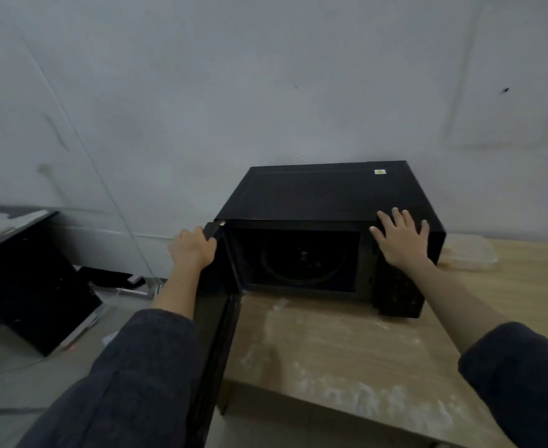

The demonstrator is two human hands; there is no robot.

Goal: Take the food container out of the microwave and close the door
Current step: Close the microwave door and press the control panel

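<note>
Dark sleeves (130, 376) reaching forward, left hand (191, 250) gripping open black microwave door (216, 318), right hand (400, 239) lying splayed flat on black microwave (324, 192), cavity showing only turntable, translucent plastic food container (469, 253) sitting on wooden table (346, 344) just right of microwave, contents unclear.

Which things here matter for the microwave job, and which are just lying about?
Job:
microwave, cavity looks empty
door, open, left hand on its top edge
right hand, flat on the microwave's top
container, on the table beside it

Lying about:
black panel on the floor
sticker
</note>
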